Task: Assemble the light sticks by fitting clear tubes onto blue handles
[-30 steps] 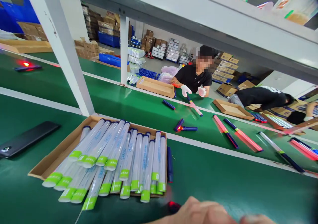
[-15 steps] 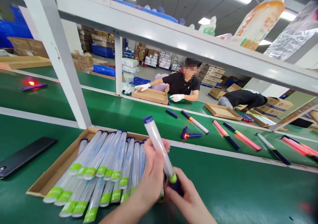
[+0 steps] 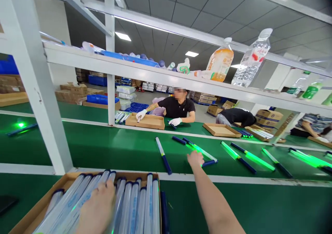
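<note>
My left hand (image 3: 97,206) rests over the clear plastic tubes (image 3: 133,206) in the cardboard tray, its fingers curled around one of them; the hand is slightly blurred. These tubes have dark blue end caps. Across the conveyor belt my right hand (image 3: 195,159) reaches out, fingers bent down over a dark blue handle that it mostly hides, beside another short blue handle (image 3: 209,163). A light stick (image 3: 163,155) with a whitish tube and blue handle lies on the belt to the left of that hand.
The open cardboard tray (image 3: 58,182) sits at front left. Several light sticks (image 3: 233,151) glow green along the green belt (image 3: 124,151). A white shelf (image 3: 155,73) with bottles (image 3: 220,59) spans overhead. Opposite, a gloved co-worker (image 3: 178,108) handles a shallow box (image 3: 145,121).
Both hands have let go of the light stick, which now lies on the belt. My left hand moved to the tubes, my right to the belt. The lights turned from red to green.
</note>
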### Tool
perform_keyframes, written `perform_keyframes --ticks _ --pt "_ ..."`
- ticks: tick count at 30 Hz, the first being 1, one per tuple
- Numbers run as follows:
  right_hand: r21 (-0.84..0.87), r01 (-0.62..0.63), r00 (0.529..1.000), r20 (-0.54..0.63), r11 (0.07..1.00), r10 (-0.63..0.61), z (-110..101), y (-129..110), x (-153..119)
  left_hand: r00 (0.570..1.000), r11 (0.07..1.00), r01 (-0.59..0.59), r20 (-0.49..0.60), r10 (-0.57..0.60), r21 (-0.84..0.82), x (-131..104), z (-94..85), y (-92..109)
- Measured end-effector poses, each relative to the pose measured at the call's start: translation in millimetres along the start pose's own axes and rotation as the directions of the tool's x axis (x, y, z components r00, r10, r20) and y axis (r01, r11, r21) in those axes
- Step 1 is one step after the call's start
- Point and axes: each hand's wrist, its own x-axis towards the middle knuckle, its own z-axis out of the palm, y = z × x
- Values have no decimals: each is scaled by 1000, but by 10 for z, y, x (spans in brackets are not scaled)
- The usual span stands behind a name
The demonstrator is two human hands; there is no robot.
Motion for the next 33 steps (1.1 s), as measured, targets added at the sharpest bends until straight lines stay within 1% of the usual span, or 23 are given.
perform_keyframes --ticks 2,4,5,6,7,8,9,10,11,12,13,14,15,16,18,19,20,22,24,28,30,32,33 --pt "32 -62 998 -1 998 62 -183 205 85 998 1000 -8 56 8 0 19 11 -69" --pt "103 -85 996 32 991 82 -325 309 131 992 997 37 120 -29 -68 43 -81 -96" --pt "153 -83 996 55 985 76 -380 324 132 991 985 73 125 -53 -159 56 -162 -89" --pt "211 -76 995 81 974 60 -423 319 114 990 949 116 116 -85 -293 70 -260 -67" --pt "277 -64 993 110 959 35 -454 304 73 986 869 163 106 -127 -467 83 -371 -27" --pt "349 -48 990 142 936 -2 -471 286 2 978 724 206 111 -178 -658 95 -490 30" --pt "423 -33 983 178 905 -48 -474 272 -102 963 512 244 141 -231 -823 106 -611 106" --pt "499 -21 971 217 866 -102 -462 267 -244 940 259 276 204 -272 -926 113 -731 198" --pt "574 -15 952 258 819 -164 -438 274 -427 912 1 302 289 -292 -953 119 -845 303" --pt "642 -18 925 302 766 -231 -403 295 -650 880 -217 318 372 -294 -923 123 -948 415" --pt "701 -35 888 349 712 -300 -362 327 -908 853 -390 327 446 -270 -861 126 -1036 529" --pt "748 -63 841 396 661 -369 -318 369 -1193 834 -519 334 503 -226 -787 127 -1103 638" --pt "783 -98 788 438 615 -432 -276 416 -1493 820 -618 350 550 -162 -704 127 -1146 736" --pt "807 -137 734 473 575 -488 -239 465 -1794 812 -691 350 573 -113 -632 125 -1165 821" --pt "831 -213 646 514 514 -564 -182 551 -2347 811 -782 317 580 -70 -538 110 -1136 940" --pt "837 -244 620 523 490 -585 -161 583 -2580 818 -808 279 569 -84 -520 95 -1099 977" --pt "836 -274 603 534 475 -592 -139 607 -2776 826 -824 239 554 -106 -514 76 -1054 1001" --pt "819 -338 596 567 464 -569 -91 632 -3060 840 -838 179 523 -141 -515 26 -967 1025" --pt "794 -377 619 599 477 -508 -30 639 -3233 852 -845 152 502 -151 -512 -29 -911 1034" --pt "772 -328 742 567 545 -357 86 668 -3430 871 -856 140 472 -132 -497 -128 -903 1046" --pt "739 -323 792 553 592 -259 117 707 -3496 889 -853 120 438 -136 -508 -166 -920 1048" --pt "695 -320 818 546 644 -184 128 757 -3533 910 -843 99 391 -138 -529 -194 -933 1044" --pt "678 -306 823 542 668 -173 130 782 -3537 920 -839 92 369 -134 -536 -204 -937 1038"
